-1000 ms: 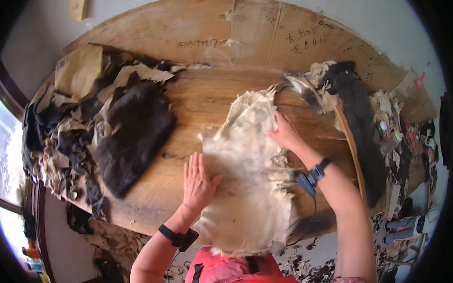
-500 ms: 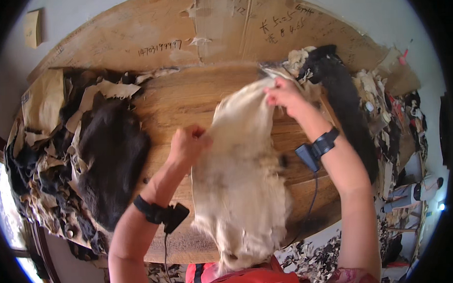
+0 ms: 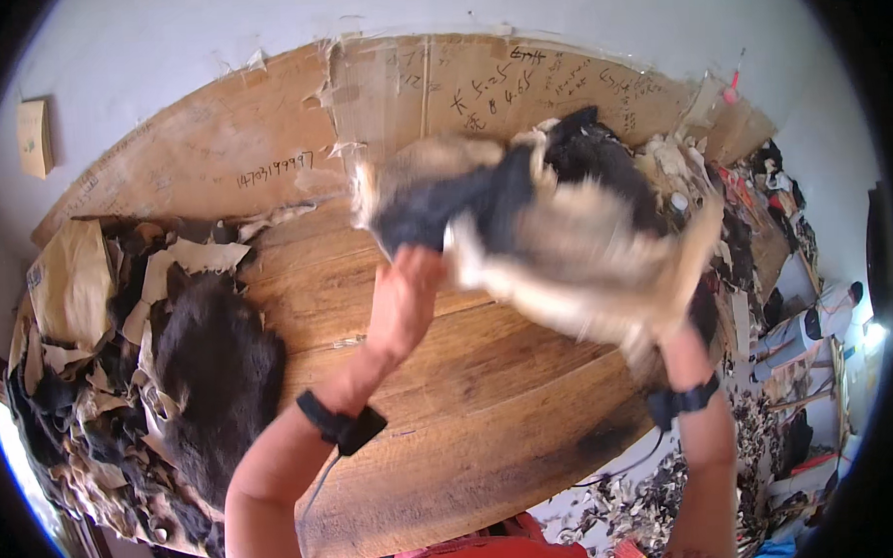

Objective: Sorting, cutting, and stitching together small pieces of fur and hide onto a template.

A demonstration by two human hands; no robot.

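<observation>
A fur pelt (image 3: 583, 235) is up off the wooden table, its brown, black and cream fur side showing, smeared by motion. My left hand (image 3: 407, 285) is closed on the pelt's near edge at the left, beside a dark patch of fur. At the pelt's right end, my right hand (image 3: 677, 338) grips its pale edge, with the fingers mostly hidden behind the hide. A black strap with a small device is on each of my wrists.
A dark fur pelt (image 3: 214, 371) lies on the table's left side, next to piled hide scraps (image 3: 87, 410). Another black pelt (image 3: 605, 160) and more scraps (image 3: 759, 219) are at the right. Cardboard (image 3: 235, 139) lines the wall behind the wooden tabletop (image 3: 451, 407). Scraps (image 3: 631, 499) litter the floor.
The pelt has come up off the tabletop and turned from its pale skin side to its fur side. My right hand has moved down and to the right, my left slightly right.
</observation>
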